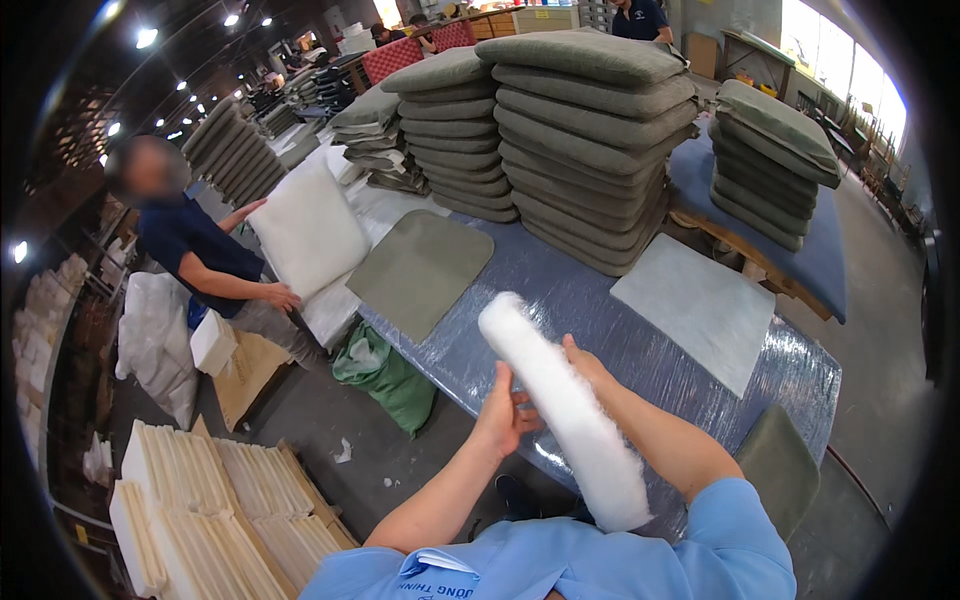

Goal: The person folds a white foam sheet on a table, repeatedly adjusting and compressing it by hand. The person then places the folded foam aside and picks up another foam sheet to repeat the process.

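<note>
A thick white cushion insert (565, 410) with a fluffy fibre surface stands on edge in front of me, seen along its narrow side. My left hand (505, 415) is against its left face, thumb up and fingers partly curled. From the other side my right hand (588, 365) grips it, its fingers mostly hidden behind the fibre. Beyond the insert, a flat olive-green cushion cover (425, 270) lies on the plastic-wrapped blue table (540, 270). A pale grey sheet (700, 305) lies to the right, and another green cover (780, 470) hangs over the near right edge.
Tall stacks of green cushions (595, 150) line the table's far side; another stack (770, 165) stands right. At left a co-worker (210, 245) holds a white cushion pad (308, 225). Below are a green sack (385, 380) and piled cream foam slabs (220, 500).
</note>
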Tool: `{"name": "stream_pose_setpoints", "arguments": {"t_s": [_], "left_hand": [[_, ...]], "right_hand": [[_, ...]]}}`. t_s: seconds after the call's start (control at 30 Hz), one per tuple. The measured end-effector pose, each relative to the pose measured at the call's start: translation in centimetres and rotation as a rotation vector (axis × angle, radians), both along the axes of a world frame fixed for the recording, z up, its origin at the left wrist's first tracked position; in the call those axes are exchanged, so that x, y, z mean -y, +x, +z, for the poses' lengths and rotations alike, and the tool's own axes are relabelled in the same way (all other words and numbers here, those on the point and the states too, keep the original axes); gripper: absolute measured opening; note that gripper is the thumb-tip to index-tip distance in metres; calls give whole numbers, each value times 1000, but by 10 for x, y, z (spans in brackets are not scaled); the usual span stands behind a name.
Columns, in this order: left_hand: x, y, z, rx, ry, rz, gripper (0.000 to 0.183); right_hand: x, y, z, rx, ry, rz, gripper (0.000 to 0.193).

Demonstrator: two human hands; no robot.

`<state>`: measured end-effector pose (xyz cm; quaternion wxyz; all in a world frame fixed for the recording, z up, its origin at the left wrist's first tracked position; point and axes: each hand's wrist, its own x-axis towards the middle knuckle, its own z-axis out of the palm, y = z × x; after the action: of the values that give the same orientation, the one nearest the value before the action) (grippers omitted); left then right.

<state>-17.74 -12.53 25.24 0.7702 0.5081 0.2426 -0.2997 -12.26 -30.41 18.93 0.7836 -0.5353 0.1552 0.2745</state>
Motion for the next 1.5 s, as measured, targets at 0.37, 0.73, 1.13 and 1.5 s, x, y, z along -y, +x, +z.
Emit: {"name": "stream_pose_setpoints", "arguments": {"t_s": [0.37,0.73,1.13,1.5], "left_hand": [[-55,128,-41,888,580,-72,45],[-33,146,3,791,744,-408,45],[-37,142,-19,821,768,-408,53],[-58,140,-17,827,850,-365,53]], "right_hand": [[-24,63,62,219,-478,195,88],[-49,102,49,607,-884,308,81],[-54,77,11,307,-449,137,61],[-60,82,-16,198,-719,241,61]]}}
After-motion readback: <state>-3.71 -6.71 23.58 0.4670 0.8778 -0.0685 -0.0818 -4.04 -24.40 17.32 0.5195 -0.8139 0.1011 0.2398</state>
